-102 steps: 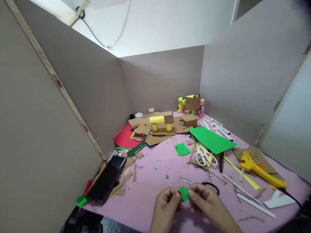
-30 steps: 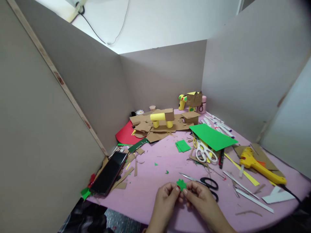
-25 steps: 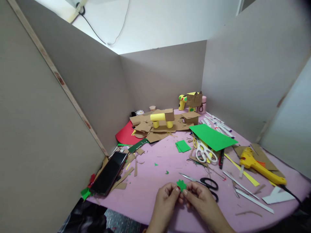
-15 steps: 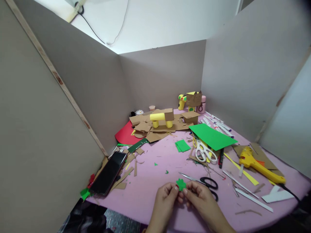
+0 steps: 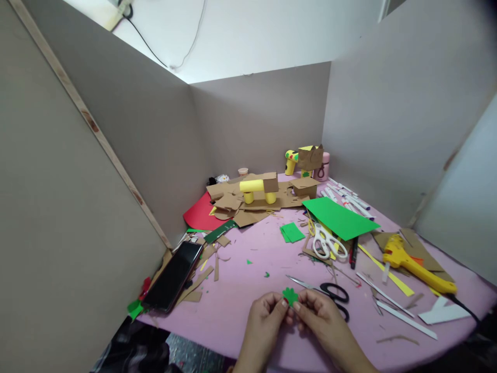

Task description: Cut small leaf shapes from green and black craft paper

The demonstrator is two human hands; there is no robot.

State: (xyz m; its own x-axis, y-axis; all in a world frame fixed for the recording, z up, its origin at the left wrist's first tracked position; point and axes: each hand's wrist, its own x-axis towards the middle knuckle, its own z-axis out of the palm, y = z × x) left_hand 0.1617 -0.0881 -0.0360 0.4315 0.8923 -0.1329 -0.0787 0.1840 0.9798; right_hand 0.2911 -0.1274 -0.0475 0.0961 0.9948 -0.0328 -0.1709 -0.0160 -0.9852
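Note:
Between my two hands is a small green flower-shaped cutout (image 5: 290, 296) with scalloped edges. My left hand (image 5: 267, 316) pinches its left side between thumb and fingers. On the other side, my right hand (image 5: 319, 314) grips the lower right edge the same way. Just behind my right hand lie black-handled scissors (image 5: 334, 292), their blades pointing left and part of a handle loop hidden. Further back rest two green square pieces (image 5: 292, 232) and white-handled scissors (image 5: 326, 242).
A yellow glue gun (image 5: 417, 267) with its cord lies at the right. Left is a black phone (image 5: 174, 277) among cardboard scraps. A yellow tube figure with a cardboard box head (image 5: 252, 186) stands at the back, near a green sheet (image 5: 339, 217). Grey panels (image 5: 260, 114) enclose the table.
Both hands stay almost in place, still holding the green cutout, which has tilted very slightly. Nothing else on the table has visibly moved.

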